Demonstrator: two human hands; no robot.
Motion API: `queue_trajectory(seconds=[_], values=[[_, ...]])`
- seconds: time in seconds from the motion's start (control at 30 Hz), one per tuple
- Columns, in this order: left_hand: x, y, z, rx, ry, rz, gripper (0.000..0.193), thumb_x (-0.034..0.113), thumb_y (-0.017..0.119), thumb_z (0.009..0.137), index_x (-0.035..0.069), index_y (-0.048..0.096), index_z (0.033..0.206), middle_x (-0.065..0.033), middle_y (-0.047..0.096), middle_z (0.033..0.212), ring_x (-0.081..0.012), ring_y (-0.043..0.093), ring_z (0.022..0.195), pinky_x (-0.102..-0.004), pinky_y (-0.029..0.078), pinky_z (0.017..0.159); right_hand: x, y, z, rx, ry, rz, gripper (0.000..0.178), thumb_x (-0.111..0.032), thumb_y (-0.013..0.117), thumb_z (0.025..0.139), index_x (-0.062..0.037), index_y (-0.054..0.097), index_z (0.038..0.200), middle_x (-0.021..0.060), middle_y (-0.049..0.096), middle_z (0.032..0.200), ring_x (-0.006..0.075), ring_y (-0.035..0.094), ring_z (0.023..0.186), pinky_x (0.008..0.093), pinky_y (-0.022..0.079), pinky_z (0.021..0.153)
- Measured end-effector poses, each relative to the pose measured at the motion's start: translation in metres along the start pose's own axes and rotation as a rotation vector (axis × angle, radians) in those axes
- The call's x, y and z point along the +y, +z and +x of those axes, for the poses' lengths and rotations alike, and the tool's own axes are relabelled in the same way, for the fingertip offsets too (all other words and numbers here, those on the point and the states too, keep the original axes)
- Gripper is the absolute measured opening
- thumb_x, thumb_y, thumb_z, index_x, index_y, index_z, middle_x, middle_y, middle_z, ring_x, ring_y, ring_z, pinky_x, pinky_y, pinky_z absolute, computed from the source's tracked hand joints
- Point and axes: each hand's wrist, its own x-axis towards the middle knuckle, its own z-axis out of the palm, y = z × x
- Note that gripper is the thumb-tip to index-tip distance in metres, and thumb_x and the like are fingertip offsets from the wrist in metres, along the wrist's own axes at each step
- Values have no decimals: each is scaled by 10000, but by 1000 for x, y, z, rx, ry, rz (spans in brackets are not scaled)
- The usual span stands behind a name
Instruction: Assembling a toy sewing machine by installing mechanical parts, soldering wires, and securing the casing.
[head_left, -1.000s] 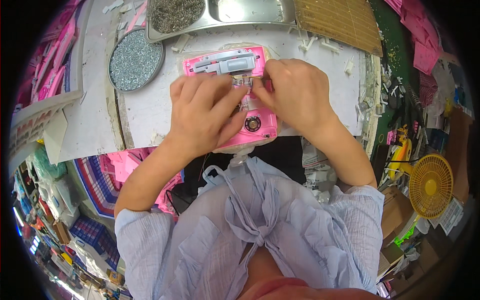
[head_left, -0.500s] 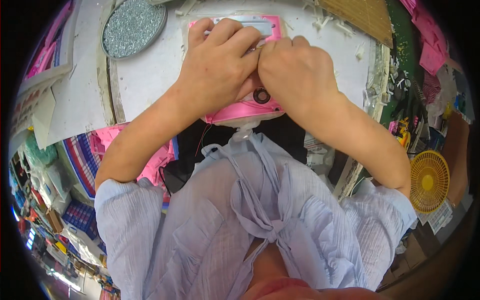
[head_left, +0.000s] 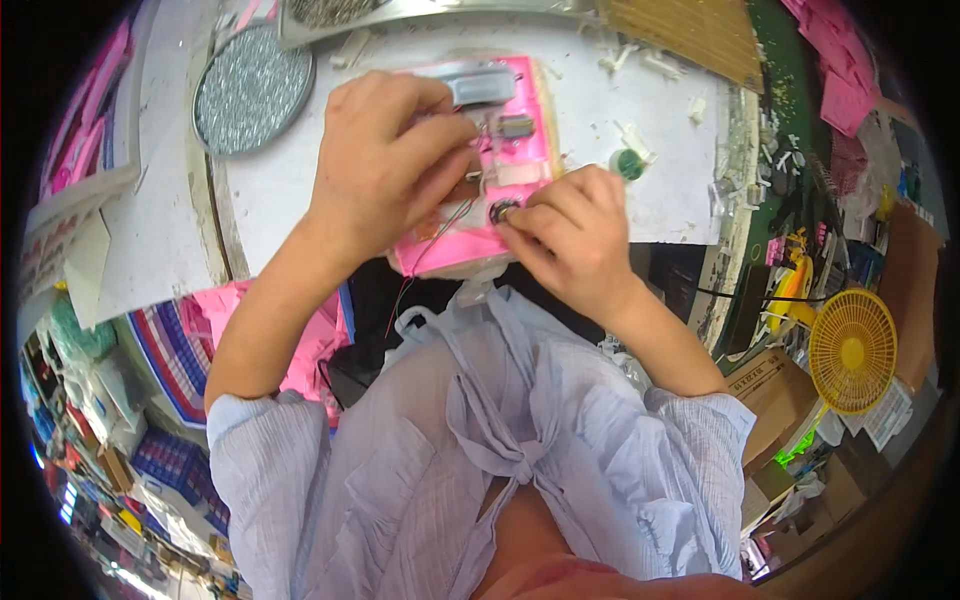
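A pink plastic housing (head_left: 437, 259) lies tilted on the white table in front of me. Set in it are a grey battery-box-like part (head_left: 478, 85), a small silver motor (head_left: 516, 126) and a black ring-shaped part (head_left: 503, 211). My left hand (head_left: 390, 165) is over the housing's left side, its fingers curled and closed near the motor. What they hold is hidden. Thin wires (head_left: 440, 232) run from beneath it over the near edge. My right hand (head_left: 580, 235) is at the housing's right near side, thumb and forefinger pinched at the black ring-shaped part.
A round dish of small metal pieces (head_left: 253, 90) stands at the far left, beside a metal tray (head_left: 430, 14). White plastic scraps (head_left: 660, 62) and a small green round thing (head_left: 628, 164) lie to the right. A yellow fan (head_left: 852, 351) is beyond the table's right edge.
My hands have moved apart: the left shifted left and down, the right dropped toward the near side. The motor and wires now show, and the housing has turned slightly.
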Motion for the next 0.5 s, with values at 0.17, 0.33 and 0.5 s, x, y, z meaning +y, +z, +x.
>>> queue_trajectory(seconds=[0.17, 0.33, 0.5], values=[[-1, 8, 13, -71, 112, 127, 275, 203, 816, 690, 194, 757, 959, 8, 608, 1000, -222, 577, 935, -415, 389, 878, 12, -27, 10, 11, 61, 178, 143, -141, 814, 748, -107, 727, 856, 24, 644, 831, 247, 574, 821, 385, 440, 792], [-4, 6, 36, -201, 199, 179, 276, 208, 775, 704, 212, 782, 980, -29, 627, 1076, -261, 578, 966, -459, 398, 915, 86, -100, 17, 182, 221, 3, 76, -111, 779, 788, -73, 736, 839, 68, 676, 778, 259, 597, 791, 380, 470, 754], [-14, 5, 43, -267, 371, 317, 316, 291, 696, 717, 145, 740, 994, -37, 625, 1129, -234, 563, 1015, -480, 387, 927, 253, -160, 114, 406, 615, -245, 250, -285, 740, 812, -73, 782, 937, 113, 763, 1014, 346, 709, 916, 443, 550, 804]])
